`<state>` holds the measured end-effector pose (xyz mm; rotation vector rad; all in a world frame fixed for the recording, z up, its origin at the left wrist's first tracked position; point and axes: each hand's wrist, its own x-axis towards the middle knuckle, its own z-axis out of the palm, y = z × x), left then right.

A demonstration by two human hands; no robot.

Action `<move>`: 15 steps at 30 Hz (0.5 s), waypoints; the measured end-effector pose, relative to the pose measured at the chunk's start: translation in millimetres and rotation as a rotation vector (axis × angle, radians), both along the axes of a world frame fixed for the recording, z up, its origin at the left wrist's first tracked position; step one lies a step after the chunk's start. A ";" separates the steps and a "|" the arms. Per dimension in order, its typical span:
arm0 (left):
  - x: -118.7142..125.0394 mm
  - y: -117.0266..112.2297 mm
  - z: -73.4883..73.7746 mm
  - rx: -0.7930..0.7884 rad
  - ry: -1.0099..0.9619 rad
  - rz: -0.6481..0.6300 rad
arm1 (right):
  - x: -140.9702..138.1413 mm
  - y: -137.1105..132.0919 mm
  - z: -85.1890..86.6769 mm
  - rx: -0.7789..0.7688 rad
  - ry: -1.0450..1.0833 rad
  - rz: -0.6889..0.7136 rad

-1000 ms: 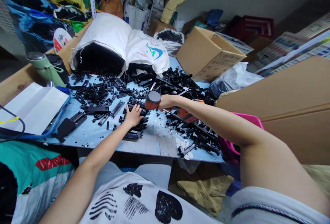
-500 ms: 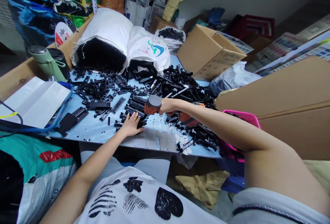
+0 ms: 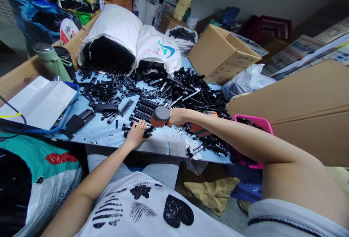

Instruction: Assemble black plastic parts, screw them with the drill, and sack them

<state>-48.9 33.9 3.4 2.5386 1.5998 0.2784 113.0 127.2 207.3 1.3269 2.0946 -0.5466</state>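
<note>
My right hand (image 3: pixel 176 116) is wrapped around the grip of an orange-and-black cordless drill (image 3: pixel 160 117). Its round grey end faces me, and its tip is hidden from view. Just left of the drill, my left hand (image 3: pixel 136 133) lies palm down with fingers stretched over the near end of a row of long black plastic parts (image 3: pixel 144 109). The fingertips touch these parts; the thumb is mostly hidden. A large heap of loose black parts (image 3: pixel 191 88) spreads behind and to the right of both hands.
White sacks (image 3: pixel 114 26) of black parts stand at the back beside a cardboard box (image 3: pixel 218 55). At left are a green flask (image 3: pixel 53 62) and a blue tray (image 3: pixel 73 100) with white paper. A pink basket (image 3: pixel 264 123) sits right, and small white discs (image 3: pixel 193 145) lie near the table edge.
The drill and my right hand have dropped slightly toward me. My left hand has shifted slightly left, its fingers closer together and its thumb no longer stretched out to the side.
</note>
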 end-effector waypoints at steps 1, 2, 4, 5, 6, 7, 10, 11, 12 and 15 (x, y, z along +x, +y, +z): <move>-0.5 -0.4 -1.2 0.009 -0.007 0.001 | -0.5 -2.8 2.4 0.019 -0.031 0.034; -0.9 -0.7 -2.6 0.020 -0.017 0.003 | -1.1 -6.1 5.1 0.039 -0.059 0.069; -1.5 -1.3 -5.7 0.042 -0.038 0.005 | -3.4 -13.5 10.0 0.071 -0.068 0.110; -1.6 -1.4 -7.3 0.051 -0.048 0.004 | -5.2 -17.1 11.4 0.063 -0.055 0.114; -1.7 -1.4 -8.7 0.057 -0.055 0.000 | -7.5 -20.3 11.8 0.032 -0.044 0.108; -1.6 -1.3 -10.0 0.061 -0.058 -0.004 | -10.2 -23.0 11.3 -0.001 -0.035 0.095; -1.2 -1.0 -11.7 0.069 -0.059 0.002 | -17.2 -27.6 6.0 -0.069 -0.049 0.030; -1.0 -1.1 -11.6 0.076 -0.059 0.007 | -17.6 -28.5 3.7 -0.077 -0.053 0.015; -0.9 -1.3 -11.2 0.083 -0.059 0.010 | -16.1 -29.5 1.3 -0.075 -0.047 0.009; -1.0 -1.5 -9.1 0.099 -0.046 0.014 | 4.0 -35.9 -6.8 -0.011 0.092 0.009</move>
